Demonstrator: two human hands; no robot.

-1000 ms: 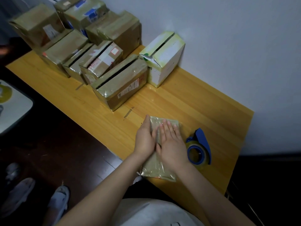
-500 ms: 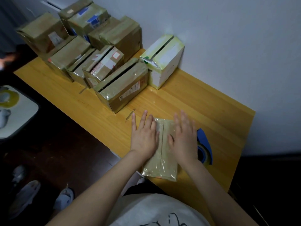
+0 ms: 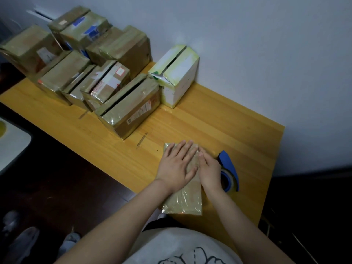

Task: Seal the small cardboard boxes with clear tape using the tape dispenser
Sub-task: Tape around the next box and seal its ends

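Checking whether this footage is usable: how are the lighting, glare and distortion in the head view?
Head view: dim, bluish light overall; glare glints off the tape on the box under the hands; the floor at lower left is nearly black; wide-angle bending tilts the table edge and wall; hands are fairly sharp, far boxes softer.

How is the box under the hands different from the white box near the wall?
The box under the hands is brown and lies flat and low at the near edge of the table; the white box stands taller beside the wall. The brown box's top seam looks closed under shiny tape, while the white box shows a dark open slit along its top. Both hands press on the brown box; nothing touches the white one. Both are small cardboard boxes.
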